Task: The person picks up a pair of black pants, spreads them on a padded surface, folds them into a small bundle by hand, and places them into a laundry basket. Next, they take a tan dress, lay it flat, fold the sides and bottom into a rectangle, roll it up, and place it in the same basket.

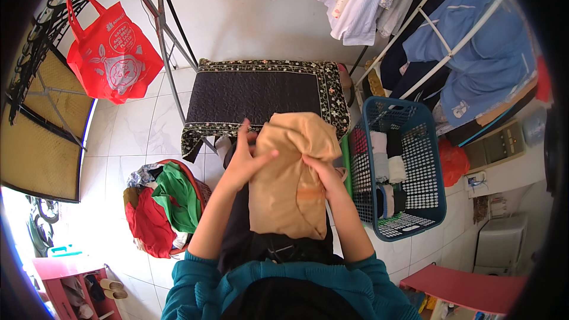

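Observation:
A tan cloth garment [281, 186], loosely folded and bunched at its upper end, is in front of my body and overlaps the near edge of the padded table. My right hand [323, 173] grips its right side, with the fingers tucked into the folds. Along the left edge of the cloth is my left hand [246, 163], its thumb and fingers spread apart. The thumb reaches over the fabric, while some fingertips lie partly behind it. What kind of garment it is, I cannot tell.
Beyond the cloth stands a table with a dark quilted cover [255, 92]. A blue-green basket [435, 201] at the right holds rolled clothes. On the left, a basket overflows with red [151, 222] and green clothes. A red bag [118, 53] hangs from a rack; clothes [361, 15] hang behind.

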